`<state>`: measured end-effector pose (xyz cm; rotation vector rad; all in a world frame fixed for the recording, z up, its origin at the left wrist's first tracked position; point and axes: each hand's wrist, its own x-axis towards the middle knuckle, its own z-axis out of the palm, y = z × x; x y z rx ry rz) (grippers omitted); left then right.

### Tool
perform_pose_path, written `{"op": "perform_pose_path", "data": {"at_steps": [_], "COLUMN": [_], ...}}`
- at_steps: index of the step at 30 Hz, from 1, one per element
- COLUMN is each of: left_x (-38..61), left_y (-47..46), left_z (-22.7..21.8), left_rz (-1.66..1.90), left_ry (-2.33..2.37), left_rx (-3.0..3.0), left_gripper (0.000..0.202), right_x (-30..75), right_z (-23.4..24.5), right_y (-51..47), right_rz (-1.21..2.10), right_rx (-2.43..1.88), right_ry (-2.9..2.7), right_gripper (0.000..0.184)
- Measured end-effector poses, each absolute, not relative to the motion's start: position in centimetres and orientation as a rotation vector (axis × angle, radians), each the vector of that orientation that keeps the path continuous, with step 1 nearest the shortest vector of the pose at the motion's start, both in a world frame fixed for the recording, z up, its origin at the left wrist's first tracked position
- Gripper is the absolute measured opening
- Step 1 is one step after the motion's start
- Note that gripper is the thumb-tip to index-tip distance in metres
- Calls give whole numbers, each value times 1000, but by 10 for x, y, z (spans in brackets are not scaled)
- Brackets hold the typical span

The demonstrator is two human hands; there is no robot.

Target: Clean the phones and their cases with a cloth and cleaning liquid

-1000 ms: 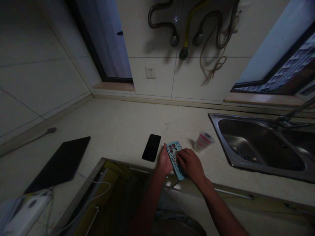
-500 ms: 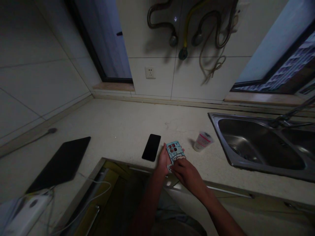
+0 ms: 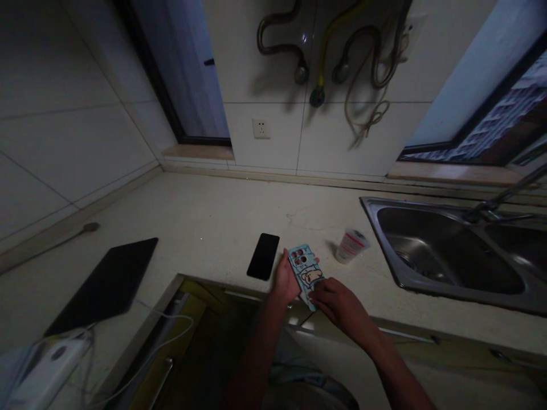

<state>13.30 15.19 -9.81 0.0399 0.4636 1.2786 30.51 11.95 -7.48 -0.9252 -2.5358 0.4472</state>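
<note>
My left hand (image 3: 285, 280) holds a light blue phone case (image 3: 311, 274) from below and the left side, over the counter's front edge. The case is tilted, with a cartoon animal printed on it and round camera holes near its top. My right hand (image 3: 335, 299) has its fingers bent and pressed together at the case's lower right edge; its fingertips are partly hidden. Left of my hands a black smartphone (image 3: 264, 257) lies flat on the counter, dark side up.
A clear plastic cup (image 3: 351, 246) with red print stands right of my hands. Farther right is a steel sink (image 3: 395, 273) with a faucet (image 3: 487, 209). A black flat panel (image 3: 106, 285), a white box-like device (image 3: 47, 370) and a white cable (image 3: 183, 327) are at left on the counter (image 3: 205, 210).
My right hand has slid right and down off the case's middle, and the cartoon print now shows. The left hand stays nearly in place with the case.
</note>
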Motion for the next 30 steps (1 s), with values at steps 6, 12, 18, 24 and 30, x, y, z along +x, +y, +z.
{"op": "perform_pose_path", "data": {"at_steps": [6, 12, 18, 24, 30], "left_x": [133, 134, 137, 137, 138], "left_y": [153, 152, 154, 154, 155], "left_z": [-100, -97, -96, -98, -101], "left_rz": [1285, 1291, 1299, 1292, 1302], "left_ry": [448, 436, 421, 425, 427], "left_rx": [44, 52, 66, 94, 82], "left_gripper": [55, 55, 50, 47, 39], "right_x": [320, 309, 284, 257, 245], "right_z": [-78, -77, -65, -58, -57], "right_y": [135, 158, 187, 206, 211], "right_rz": [422, 351, 337, 313, 291], "right_rx": [-1079, -1122, -1252, -1303, -1259], "right_ry": [-2467, -2399, -2294, -2288, -2286], "right_gripper": [20, 24, 20, 19, 22]}}
